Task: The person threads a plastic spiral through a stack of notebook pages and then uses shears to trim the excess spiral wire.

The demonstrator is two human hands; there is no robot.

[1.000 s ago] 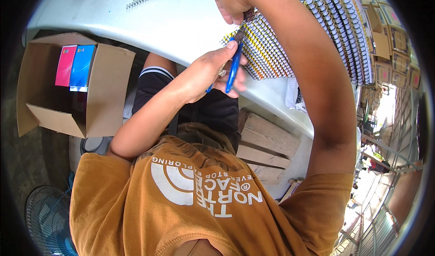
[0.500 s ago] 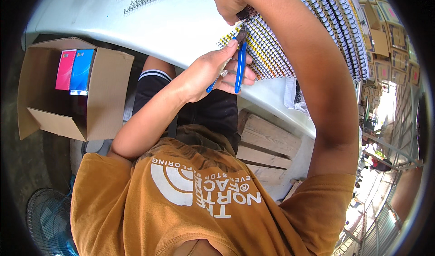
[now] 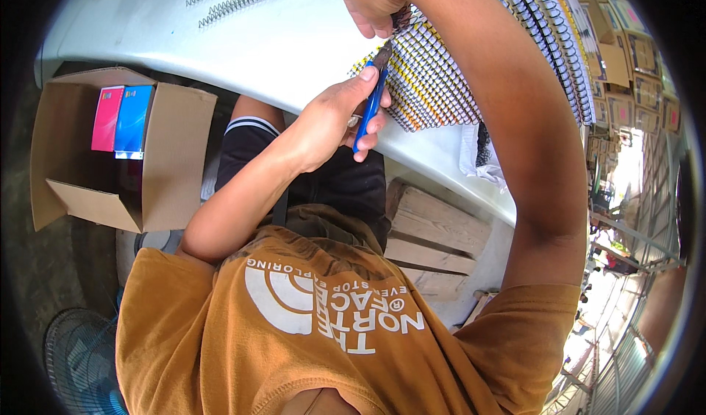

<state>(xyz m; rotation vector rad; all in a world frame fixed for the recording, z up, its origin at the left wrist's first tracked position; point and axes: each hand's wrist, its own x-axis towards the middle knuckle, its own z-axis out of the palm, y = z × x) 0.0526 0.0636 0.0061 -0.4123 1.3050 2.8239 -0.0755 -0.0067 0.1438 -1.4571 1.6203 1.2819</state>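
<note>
My left hand [image 3: 334,117] is closed around blue-handled pliers [image 3: 372,105], their handles squeezed together. The dark jaws point up at the near-left corner of a pile of spiral-bound notebooks [image 3: 434,73], whose black coils lie in close rows with yellow and orange edges among them. Over the far-left side of this pile, my right hand [image 3: 368,5] is bent down with curled fingers. Dark coil wire shows beside its fingers, but the fingertips are partly hidden, so what they grip is unclear. Loose black spiral coils [image 3: 254,5] lie farther left on the white table [image 3: 220,58].
Below the table's left edge stands an open cardboard box [image 3: 175,158] with a pink pack [image 3: 107,119] and a blue pack [image 3: 134,117] inside. A fan [image 3: 81,360] is at the lower left. Wooden slats [image 3: 434,231] show under the table. Stacked cartons [image 3: 647,95] line the far right.
The plier handles, spread apart before, are now squeezed together in my left hand. Both hands have shifted slightly left; my right hand stays over the notebooks.
</note>
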